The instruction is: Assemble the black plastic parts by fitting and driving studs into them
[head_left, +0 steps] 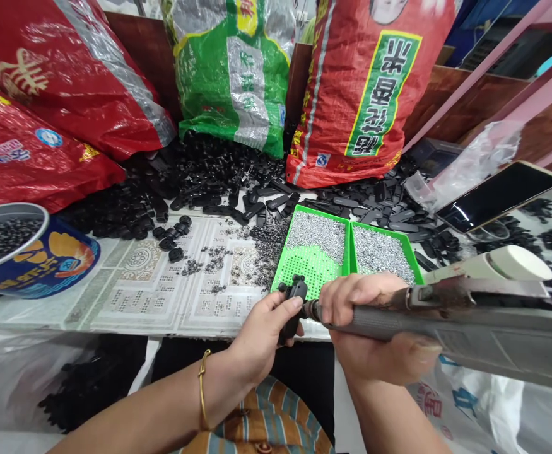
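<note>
Behind the patterned surface (162, 302), printed sacks stand in a row, a green sack (238, 82) between red ones, above a dark heap of black plastic pieces (219, 170). At the near edge, your left hand (267, 328) is closed around a small black part (297, 290), thumb pressed over its face, with little knobs showing at its upper end. Your right hand (363, 354) is wrapped around the grey barrel of a power driver (516, 347), whose body runs off past the right edge of the view. The part lies directly left of the right hand, in line with the driver's nose; the driver's long axis runs nearly sideways, while the part's own stands steeply, leaning a little to the right at the top, so the two cross. The nose sits at or just beside the part; whether the tip touches is hidden at this angle. Just beyond your hands are two green trays (306, 263) of tiny silvery pieces (318, 233), the left one partly bare. A blue tub (67, 258) stands at far left, and a phone (498, 195) leans at a tilt on the right.
</note>
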### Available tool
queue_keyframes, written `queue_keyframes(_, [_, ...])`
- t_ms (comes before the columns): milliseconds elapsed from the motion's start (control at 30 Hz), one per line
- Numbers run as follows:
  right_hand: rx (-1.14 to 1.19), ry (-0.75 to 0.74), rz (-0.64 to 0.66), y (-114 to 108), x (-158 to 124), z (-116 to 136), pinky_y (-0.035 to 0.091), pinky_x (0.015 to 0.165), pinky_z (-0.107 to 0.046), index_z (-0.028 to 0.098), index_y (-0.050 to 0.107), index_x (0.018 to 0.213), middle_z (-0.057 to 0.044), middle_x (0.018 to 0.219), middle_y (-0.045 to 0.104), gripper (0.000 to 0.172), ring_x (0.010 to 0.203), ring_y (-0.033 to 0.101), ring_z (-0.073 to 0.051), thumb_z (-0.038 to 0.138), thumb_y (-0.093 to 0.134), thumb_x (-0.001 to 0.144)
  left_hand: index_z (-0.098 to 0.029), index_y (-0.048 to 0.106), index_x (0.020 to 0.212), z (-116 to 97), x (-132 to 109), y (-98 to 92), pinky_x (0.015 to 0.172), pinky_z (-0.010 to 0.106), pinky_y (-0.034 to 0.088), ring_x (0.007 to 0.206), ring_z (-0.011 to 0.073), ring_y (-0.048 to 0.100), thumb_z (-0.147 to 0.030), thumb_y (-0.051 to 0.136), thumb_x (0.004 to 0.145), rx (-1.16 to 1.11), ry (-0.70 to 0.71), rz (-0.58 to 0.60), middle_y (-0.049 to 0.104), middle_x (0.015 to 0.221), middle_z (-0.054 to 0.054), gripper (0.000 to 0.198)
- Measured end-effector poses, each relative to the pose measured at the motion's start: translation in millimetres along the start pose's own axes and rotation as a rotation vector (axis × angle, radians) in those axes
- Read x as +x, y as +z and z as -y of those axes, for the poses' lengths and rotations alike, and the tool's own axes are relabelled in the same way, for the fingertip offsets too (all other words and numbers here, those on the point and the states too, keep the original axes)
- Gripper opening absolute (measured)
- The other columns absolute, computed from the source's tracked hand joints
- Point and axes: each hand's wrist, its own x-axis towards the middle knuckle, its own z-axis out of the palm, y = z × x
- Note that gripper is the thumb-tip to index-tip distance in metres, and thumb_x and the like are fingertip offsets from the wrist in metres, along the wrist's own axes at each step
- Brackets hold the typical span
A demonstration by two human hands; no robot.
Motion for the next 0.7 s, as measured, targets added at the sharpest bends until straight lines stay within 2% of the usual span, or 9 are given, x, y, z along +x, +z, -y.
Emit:
queue_keyframes(133, [0.005,-0.011,-0.023,0,-3,-1,0.038,0.044,-0.026,0.02,0.054,0.073,0.004,0.048,0.049,0.036,0.041,0.047,-0.011,0.055,0.057,0.069,-0.016,0.048,0.08,4,2,-0.5,0.047,0.021,0.033,0.053,0.0076,0.048,-0.038,0.058,0.075,0.019,0.027,-0.005,0.051,0.067,-0.002,0.024])
queue_keyframes(267, [-0.04,0.017,-0.077,-10,-2,16,0.038,0.046,-0.028,0.02,0.055,0.083,0.005,0.047,0.05,0.045,0.041,0.048,-0.012,0.063,0.05,0.07,-0.016,0.05,0.083,4,4,-1.1,0.047,0.02,0.035,0.056,0.0086,0.049,-0.038,0.06,0.073,0.1,0.033,0.016,0.051,0.069,-0.002,0.026])
queue_keyframes(400, [-0.24,-0.15,-0.239,-38,2,27,0.037,0.044,-0.029,0.019,0.055,0.086,0.005,0.045,0.05,0.052,0.039,0.045,-0.013,0.067,0.047,0.068,-0.014,0.053,0.088,-6,0,-7.8,0.051,0.021,0.039,0.061,0.0097,0.052,-0.038,0.063,0.071,0.117,0.013,0.005,0.052,0.074,0.0,0.03])
queue_keyframes(533, [-0.419,-0.194,-0.408,-68,3,8,0.038,0.044,-0.029,0.015,0.053,0.092,0.004,0.049,0.05,0.047,0.042,0.046,-0.014,0.057,0.049,0.07,-0.015,0.056,0.09,-19,-15,-32.0,0.059,0.022,0.042,0.062,0.0099,0.054,-0.039,0.064,0.071,0.098,0.006,0.035,0.056,0.074,0.0,0.032])
queue_keyframes(633, [-0.5,-0.219,-0.458,-82,1,-9,0.04,0.05,-0.031,0.013,0.053,0.098,0.002,0.053,0.052,0.044,0.048,0.05,-0.015,0.048,0.049,0.073,-0.014,0.058,0.09,-31,-32,-61.7,0.061,0.024,0.044,0.061,0.0109,0.054,-0.043,0.058,0.075,0.09,0.028,-0.058,0.062,0.079,0.005,0.033])
queue_keyframes(700, [-0.516,-0.169,-0.458,-90,-1,-16,0.041,0.053,-0.031,0.013,0.054,0.099,0.002,0.057,0.054,0.041,0.051,0.051,-0.015,0.045,0.05,0.073,-0.014,0.06,0.088,-42,-48,-85.9,0.061,0.025,0.044,0.059,0.0112,0.055,-0.045,0.056,0.076,0.088,0.052,-0.16,0.065,0.086,0.007,0.033])
